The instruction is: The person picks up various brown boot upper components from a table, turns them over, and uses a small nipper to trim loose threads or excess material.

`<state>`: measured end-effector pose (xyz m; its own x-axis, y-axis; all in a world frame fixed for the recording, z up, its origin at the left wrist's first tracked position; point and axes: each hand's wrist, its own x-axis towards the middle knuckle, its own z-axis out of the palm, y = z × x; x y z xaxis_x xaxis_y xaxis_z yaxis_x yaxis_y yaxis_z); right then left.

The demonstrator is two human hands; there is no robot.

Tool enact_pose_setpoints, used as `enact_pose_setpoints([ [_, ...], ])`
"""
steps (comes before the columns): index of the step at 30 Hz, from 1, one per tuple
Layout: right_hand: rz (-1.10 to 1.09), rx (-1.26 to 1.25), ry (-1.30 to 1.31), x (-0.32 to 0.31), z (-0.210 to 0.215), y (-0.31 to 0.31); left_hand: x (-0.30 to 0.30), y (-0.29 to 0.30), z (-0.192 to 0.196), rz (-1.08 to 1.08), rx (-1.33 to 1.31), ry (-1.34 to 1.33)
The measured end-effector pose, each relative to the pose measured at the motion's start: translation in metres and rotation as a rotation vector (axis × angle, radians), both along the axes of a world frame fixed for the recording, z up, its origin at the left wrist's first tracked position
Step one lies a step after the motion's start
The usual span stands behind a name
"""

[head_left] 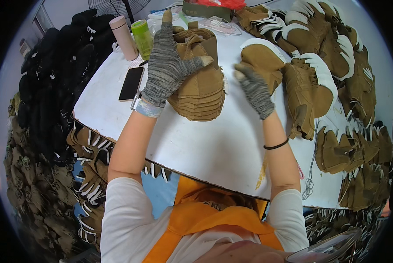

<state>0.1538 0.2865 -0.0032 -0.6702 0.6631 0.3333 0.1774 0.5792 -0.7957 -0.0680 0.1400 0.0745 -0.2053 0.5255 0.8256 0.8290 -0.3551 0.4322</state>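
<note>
Glasses (325, 249) front a white table (196, 147) amid piles (47, 87), left hand (165, 70) splayed against uppers (198, 90), right hand (254, 90) blurred, grip unclear.

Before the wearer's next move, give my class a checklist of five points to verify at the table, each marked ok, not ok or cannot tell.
1. Left hand on the brown stack: ok, thumb lying across it.
2. Stack's near edges flush: not ok, the layers step out.
3. Right hand clear of the white-edged brown piece: cannot tell, they overlap in view and the fingers blur.
4. Phone apart from the stack: ok, left of it.
5. Green bottle upright: ok, beside the pink bottle.
</note>
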Motion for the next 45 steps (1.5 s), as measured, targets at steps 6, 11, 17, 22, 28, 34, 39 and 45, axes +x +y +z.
enact_pose_setpoints([
  [6, -0.490, 0.792, -0.685, 0.064, -0.028, 0.023, 0.002, -0.004, 0.000, 0.091, -0.005, -0.023],
  [11, -0.504, 0.642, -0.573, 0.063, -0.040, 0.023, 0.007, -0.018, -0.016, 0.022, -0.122, -0.379],
  [17, -0.521, 0.638, -0.451, 0.090, -0.053, 0.036, 0.016, -0.024, -0.035, 0.032, -0.234, -0.417],
  [22, -0.489, 0.548, -0.241, 0.110, -0.019, -0.003, 0.032, -0.051, -0.051, 0.098, -0.156, -0.366],
  [28, -0.486, 0.378, -0.061, 0.172, -0.030, -0.110, 0.149, -0.088, -0.096, -0.047, -0.132, 0.074],
  [34, -0.619, -0.203, 0.563, 0.208, -0.059, -0.144, 0.177, -0.024, -0.092, -0.621, -0.604, -0.961],
  [39, -0.583, -0.311, 0.657, 0.219, -0.038, -0.160, 0.187, -0.001, -0.087, -0.800, -0.668, -1.120],
  [45, -0.572, -0.434, 0.752, 0.225, -0.046, -0.149, 0.201, 0.009, -0.108, -0.900, -0.525, -1.505],
])
